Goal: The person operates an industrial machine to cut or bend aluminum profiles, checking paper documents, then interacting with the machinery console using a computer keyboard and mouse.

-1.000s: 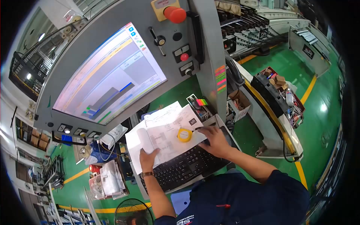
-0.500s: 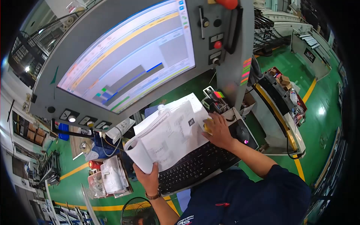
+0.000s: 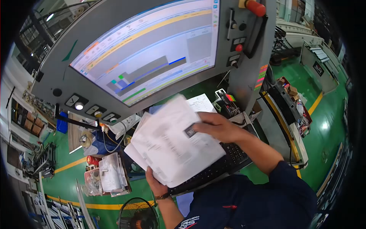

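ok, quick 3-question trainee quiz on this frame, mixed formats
1. True or false: the left hand holds the stack of papers at its lower edge.
2. What lies partly under the papers? A) a black keyboard B) a toolbox C) a tablet
3. Fill in: the right hand rests on top of the ____.

Key: 1 true; 2 A; 3 stack of papers.
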Demonstrator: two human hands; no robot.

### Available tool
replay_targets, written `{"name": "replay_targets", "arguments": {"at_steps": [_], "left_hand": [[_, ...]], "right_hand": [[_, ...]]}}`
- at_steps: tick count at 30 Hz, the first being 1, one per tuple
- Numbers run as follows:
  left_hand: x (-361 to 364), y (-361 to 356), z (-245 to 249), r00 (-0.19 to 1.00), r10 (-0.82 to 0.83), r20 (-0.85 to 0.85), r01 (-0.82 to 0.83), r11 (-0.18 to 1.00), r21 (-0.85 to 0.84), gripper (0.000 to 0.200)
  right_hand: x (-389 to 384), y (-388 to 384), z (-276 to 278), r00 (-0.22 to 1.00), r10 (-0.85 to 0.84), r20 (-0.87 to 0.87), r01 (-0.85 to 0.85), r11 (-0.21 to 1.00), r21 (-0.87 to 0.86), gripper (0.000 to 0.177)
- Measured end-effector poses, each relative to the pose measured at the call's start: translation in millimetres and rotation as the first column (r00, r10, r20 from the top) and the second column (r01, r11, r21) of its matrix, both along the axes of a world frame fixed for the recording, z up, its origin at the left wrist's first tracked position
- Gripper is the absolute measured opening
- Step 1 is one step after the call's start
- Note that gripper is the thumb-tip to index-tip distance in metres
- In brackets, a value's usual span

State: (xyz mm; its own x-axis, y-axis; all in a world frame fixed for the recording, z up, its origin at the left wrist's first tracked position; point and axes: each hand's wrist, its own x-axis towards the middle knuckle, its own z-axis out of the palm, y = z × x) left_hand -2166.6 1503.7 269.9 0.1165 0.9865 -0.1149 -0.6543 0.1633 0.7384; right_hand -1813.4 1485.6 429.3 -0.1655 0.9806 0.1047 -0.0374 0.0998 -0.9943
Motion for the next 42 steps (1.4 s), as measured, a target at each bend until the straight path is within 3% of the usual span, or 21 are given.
{"name": "replay_targets", "arguments": {"at_steps": [2, 4, 5, 6, 8, 13, 17, 19, 20, 21, 24, 28, 31, 34, 39, 42], "left_hand": [[18, -5, 5, 0.972, -0.037, 0.232, 0.048, 0.998, -0.043, 0.060], [38, -9, 9, 0.895, -0.068, 0.441, 0.116, 0.990, -0.084, 0.058], [46, -10, 9, 0.862, -0.073, 0.501, 0.139, 0.986, -0.095, 0.058], [56, -10, 9, 0.832, -0.090, 0.548, 0.172, 0.980, -0.101, 0.058], [73, -7, 4, 0.794, -0.135, 0.593, 0.244, 0.964, -0.107, 0.058], [97, 4, -2, 0.802, -0.191, 0.566, 0.304, 0.946, -0.111, 0.058], [89, -2, -11, 0.830, -0.195, 0.522, 0.299, 0.947, -0.121, 0.058], [79, -7, -15, 0.846, -0.184, 0.501, 0.283, 0.951, -0.128, 0.058], [76, -8, -15, 0.853, -0.179, 0.489, 0.275, 0.952, -0.131, 0.058], [72, -12, -18, 0.863, -0.169, 0.475, 0.263, 0.955, -0.137, 0.058], [68, -13, -23, 0.876, -0.144, 0.459, 0.240, 0.958, -0.156, 0.057], [59, -15, -30, 0.906, -0.131, 0.401, 0.209, 0.966, -0.156, 0.057], [42, -13, -31, 0.938, -0.088, 0.335, 0.148, 0.976, -0.158, 0.057], [19, 6, -25, 0.974, -0.050, 0.219, 0.082, 0.986, -0.142, 0.057], [-16, 48, -5, 0.997, -0.065, -0.038, 0.060, 0.992, -0.113, 0.057], [-18, 67, 13, 0.979, -0.202, 0.008, 0.201, 0.968, -0.149, 0.058]], "right_hand": [[-32, 0, 64, 0.988, 0.140, -0.068, -0.136, 0.989, 0.064, 0.038], [-59, 12, 101, 0.949, 0.311, 0.054, -0.316, 0.926, 0.205, 0.037], [-77, 20, 110, 0.934, 0.315, 0.169, -0.356, 0.864, 0.357, 0.036], [-99, 25, 116, 0.929, 0.336, 0.157, -0.370, 0.820, 0.435, 0.037], [-137, 32, 132, 0.884, 0.365, 0.292, -0.467, 0.715, 0.520, 0.032], [-179, 28, 153, 0.811, 0.551, 0.196, -0.560, 0.634, 0.533, 0.035], [-143, 28, 152, 0.877, 0.476, 0.063, -0.444, 0.755, 0.483, 0.036], [-126, 31, 133, 0.878, 0.421, -0.229, -0.261, 0.821, 0.508, 0.036], [-108, 30, 129, 0.845, 0.434, -0.311, -0.287, 0.861, 0.420, 0.036], [-85, 26, 128, 0.880, 0.356, -0.315, -0.251, 0.911, 0.328, 0.033], [-40, 19, 104, 0.874, 0.108, -0.473, -0.048, 0.989, 0.137, 0.048], [14, -9, 57, 0.811, -0.122, -0.573, 0.141, 0.990, -0.011, 0.050], [42, -34, 16, 0.792, -0.292, -0.537, 0.242, 0.957, -0.163, 0.043], [60, -49, -43, 0.844, -0.401, -0.356, 0.310, 0.906, -0.287, 0.037], [65, -61, -121, 0.884, -0.463, -0.067, 0.436, 0.867, -0.241, 0.032], [61, -65, -143, 0.863, -0.493, 0.110, 0.505, 0.841, -0.191, 0.030]]}}
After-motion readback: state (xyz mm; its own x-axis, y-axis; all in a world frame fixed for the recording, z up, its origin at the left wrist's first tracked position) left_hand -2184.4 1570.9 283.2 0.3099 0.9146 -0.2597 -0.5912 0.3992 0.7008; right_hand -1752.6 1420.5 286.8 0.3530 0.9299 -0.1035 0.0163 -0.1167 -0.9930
